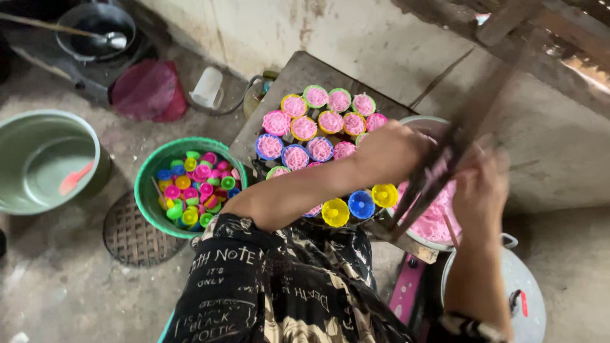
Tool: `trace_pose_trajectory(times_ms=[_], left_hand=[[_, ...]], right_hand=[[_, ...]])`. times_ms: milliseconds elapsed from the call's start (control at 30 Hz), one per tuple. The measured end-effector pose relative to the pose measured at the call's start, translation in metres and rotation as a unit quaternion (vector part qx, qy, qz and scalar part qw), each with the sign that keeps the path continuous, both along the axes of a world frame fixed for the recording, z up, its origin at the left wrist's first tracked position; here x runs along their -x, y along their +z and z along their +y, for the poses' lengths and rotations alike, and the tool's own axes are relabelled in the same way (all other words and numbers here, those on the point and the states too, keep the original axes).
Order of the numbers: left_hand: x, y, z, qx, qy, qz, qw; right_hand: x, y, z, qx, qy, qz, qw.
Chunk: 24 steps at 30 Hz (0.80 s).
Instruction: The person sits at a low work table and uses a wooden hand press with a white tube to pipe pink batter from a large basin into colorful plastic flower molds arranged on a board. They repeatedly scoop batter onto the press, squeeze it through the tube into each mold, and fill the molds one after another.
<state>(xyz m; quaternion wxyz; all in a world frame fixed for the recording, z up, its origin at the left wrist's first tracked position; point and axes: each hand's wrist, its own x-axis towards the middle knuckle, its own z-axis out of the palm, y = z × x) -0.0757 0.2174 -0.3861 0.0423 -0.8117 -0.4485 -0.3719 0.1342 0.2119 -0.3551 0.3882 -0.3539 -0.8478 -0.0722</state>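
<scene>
My left hand [393, 152] reaches across a tray [298, 70] of small coloured cup moulds [318, 124], several of them filled with pink grated mixture. It is closed against a long dark tool [438, 171], which is blurred by motion. My right hand [480, 184] is on the tool's other side, also blurred, and its grip is unclear. Under both hands stands a bowl of pink mixture [435, 219]. Empty yellow and blue moulds [359, 204] sit at the tray's near edge.
A green basin [147, 190] of empty coloured moulds stands on the floor at the left, beside a woven mat [133, 238] and a large metal pot [44, 159]. A metal lidded pot [530, 295] is at the bottom right. A pan with a ladle [95, 28] sits top left.
</scene>
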Motion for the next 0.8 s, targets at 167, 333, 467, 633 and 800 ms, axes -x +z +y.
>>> trace_pose_trajectory(times_ms=[167,333,467,633,800], left_hand=[[-0.024,0.022,-0.008,0.238,-0.144,0.103,0.955],[-0.01,0.022,-0.055,0.337,-0.199,0.197,0.899],[0.015,0.014,-0.086,0.189,-0.196,0.11,0.956],[0.066,0.011,-0.061,0.23,-0.145,-0.012,0.962],[0.029,-0.008,-0.039,0.312,-0.48,-0.432,0.697]], right_hand=[[0.031,0.063,-0.036,-0.145,0.015,-0.049,0.988],[0.012,0.075,-0.084,0.235,0.137,-0.036,0.962],[-0.036,0.06,-0.064,0.189,0.065,-0.007,0.98],[-0.117,0.034,-0.055,0.221,0.079,0.449,0.862],[-0.107,-0.028,-0.038,-0.044,0.165,0.689,0.705]])
